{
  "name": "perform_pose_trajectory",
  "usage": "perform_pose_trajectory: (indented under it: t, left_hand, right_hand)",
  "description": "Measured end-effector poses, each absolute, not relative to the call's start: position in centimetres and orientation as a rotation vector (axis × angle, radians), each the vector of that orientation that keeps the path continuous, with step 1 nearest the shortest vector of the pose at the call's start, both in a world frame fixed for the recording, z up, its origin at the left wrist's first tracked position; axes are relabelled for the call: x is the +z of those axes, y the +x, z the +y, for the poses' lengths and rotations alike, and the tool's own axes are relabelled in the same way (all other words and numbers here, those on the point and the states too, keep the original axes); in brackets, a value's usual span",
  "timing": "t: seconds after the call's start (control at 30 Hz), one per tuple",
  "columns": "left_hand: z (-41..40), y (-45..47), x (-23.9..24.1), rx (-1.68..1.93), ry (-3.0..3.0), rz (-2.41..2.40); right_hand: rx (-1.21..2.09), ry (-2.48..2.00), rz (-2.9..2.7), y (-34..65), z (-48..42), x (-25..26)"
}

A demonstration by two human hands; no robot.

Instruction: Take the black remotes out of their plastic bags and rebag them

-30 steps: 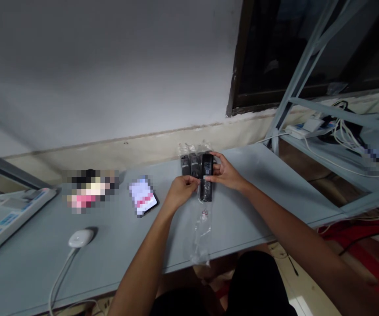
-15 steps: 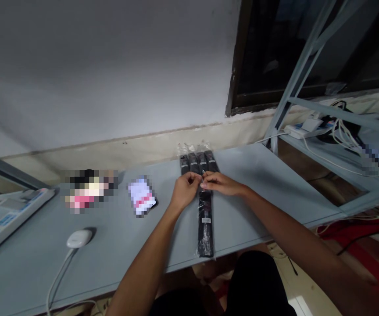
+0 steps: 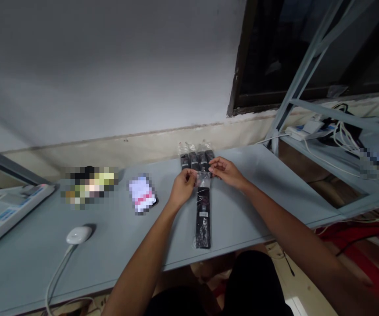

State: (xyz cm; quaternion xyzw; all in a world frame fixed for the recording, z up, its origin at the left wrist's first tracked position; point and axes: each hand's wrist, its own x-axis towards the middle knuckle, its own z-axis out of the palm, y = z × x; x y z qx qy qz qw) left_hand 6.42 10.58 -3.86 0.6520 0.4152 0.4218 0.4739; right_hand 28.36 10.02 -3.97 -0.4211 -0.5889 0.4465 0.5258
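Observation:
A long black remote-like item in a clear plastic bag (image 3: 203, 217) lies lengthwise on the grey table (image 3: 248, 202), its near end at the table's front edge. My left hand (image 3: 183, 187) pinches the bag's open top on its left side. My right hand (image 3: 226, 170) pinches the top on the right, fingers curled. Just behind my hands, several more bagged black items (image 3: 196, 159) lie side by side near the wall.
A white round device with a cable (image 3: 76, 235) sits at the front left. Blurred objects (image 3: 89, 184) and a blurred card on a phone (image 3: 142, 195) lie left of my hands. A white keypad-like unit (image 3: 3, 214) is far left; a power strip and cables (image 3: 321, 128) crowd the right-hand shelf.
A second ago the black item was held above an empty bag. It has slid into the bag and now lies on the table, with both hands at the bag's top.

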Motion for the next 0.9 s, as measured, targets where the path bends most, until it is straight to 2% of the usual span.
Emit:
perform_pose_trajectory:
  t: [0.27,0.47,0.73,0.9]
  left_hand:
    - [10.6,6.4,-3.8,1.058,1.245,0.863]
    - [10.5,4.9,-2.9,0.776,1.227,0.87]
    - [11.1,5.0,-3.3,0.854,1.232,0.879]
    - [10.8,4.9,-3.0,0.843,1.238,0.876]
  right_hand:
    - [1.579,-1.051,-1.383,28.2,9.3,-4.2]
    - [1.54,-1.036,-1.23,28.4,9.4,-4.1]
    - [1.783,-1.056,-1.247,28.1,9.1,-4.3]
    - [1.756,-1.08,-1.209,28.3,9.2,-4.5]
